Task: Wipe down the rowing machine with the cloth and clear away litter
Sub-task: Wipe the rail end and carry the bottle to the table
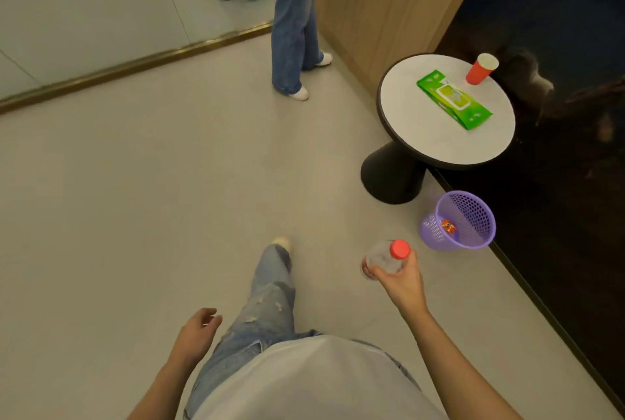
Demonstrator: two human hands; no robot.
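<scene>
My right hand [400, 279] grips a clear plastic bottle [384, 259] with a red cap, held out over the floor. A purple mesh waste basket [470, 210] stands on the floor just beyond and right of the bottle, with an orange wrapper [448, 226] inside it. My left hand [198, 330] hangs beside my left leg, fingers loosely curled, holding nothing. No rowing machine or cloth is in view.
A small round table [422, 145] with a black base stands by the dark wall, carrying a green pack of wipes [453, 98] and a red paper cup [481, 68]. Another person's legs [294, 31] stand ahead by a wooden panel. A mirror [101, 7] lines the far left.
</scene>
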